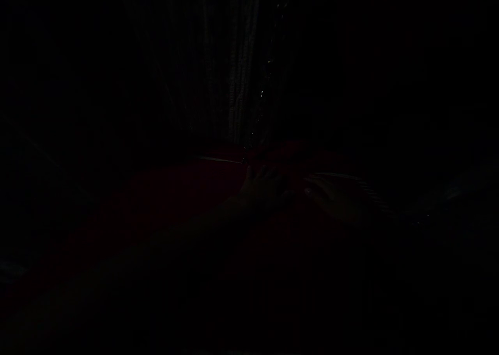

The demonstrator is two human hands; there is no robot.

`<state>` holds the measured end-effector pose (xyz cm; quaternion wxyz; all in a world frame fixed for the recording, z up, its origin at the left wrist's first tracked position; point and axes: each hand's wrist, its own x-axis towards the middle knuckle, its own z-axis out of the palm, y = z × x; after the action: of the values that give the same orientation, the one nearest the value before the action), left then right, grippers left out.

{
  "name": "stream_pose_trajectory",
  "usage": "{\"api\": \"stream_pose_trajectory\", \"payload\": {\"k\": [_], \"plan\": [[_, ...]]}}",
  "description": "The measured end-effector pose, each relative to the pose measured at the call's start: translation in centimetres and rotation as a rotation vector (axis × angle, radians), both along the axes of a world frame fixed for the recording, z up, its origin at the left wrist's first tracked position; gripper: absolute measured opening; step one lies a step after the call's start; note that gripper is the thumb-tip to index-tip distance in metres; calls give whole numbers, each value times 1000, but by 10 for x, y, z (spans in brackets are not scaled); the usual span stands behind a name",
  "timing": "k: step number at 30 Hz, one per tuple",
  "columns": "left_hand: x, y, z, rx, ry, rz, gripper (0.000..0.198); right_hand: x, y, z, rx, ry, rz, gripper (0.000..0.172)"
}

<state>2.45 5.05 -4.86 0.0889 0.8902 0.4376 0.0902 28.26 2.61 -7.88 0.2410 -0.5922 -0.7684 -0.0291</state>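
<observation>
The view is very dark. A dark red surface (183, 188), probably cloth, spreads under both hands. Near the middle, my left hand (265, 187) lies on it, palm down with fingers spread, and no object shows in it. To its right, my right hand (331, 196) rests low over the same red surface, its fingers stretched toward the left hand. Nothing can be made out in it. A thin pale strip (220, 159) runs along the red surface's far left edge, and another pale strip (337, 175) lies just beyond my right hand.
Behind the red surface hang faint vertical folds (237, 84), perhaps a curtain. Small bright specks (262, 93) run down beside them. At the right, a dim greyish shape (452, 191) is too dark to name.
</observation>
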Motion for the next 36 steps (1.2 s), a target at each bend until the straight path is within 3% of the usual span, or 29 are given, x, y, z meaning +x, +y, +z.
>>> {"api": "stream_pose_trajectory", "payload": {"k": [10, 24, 36], "plan": [[2, 2, -2, 21, 17, -5, 68, -6, -4, 3, -4, -8, -29, 66], [1, 2, -1, 8, 10, 1, 67, -4, -3, 5, 28, -29, -5, 60], [1, 4, -5, 20, -2, -7, 68, 1, 2, -7, 14, 43, 11, 58]]}}
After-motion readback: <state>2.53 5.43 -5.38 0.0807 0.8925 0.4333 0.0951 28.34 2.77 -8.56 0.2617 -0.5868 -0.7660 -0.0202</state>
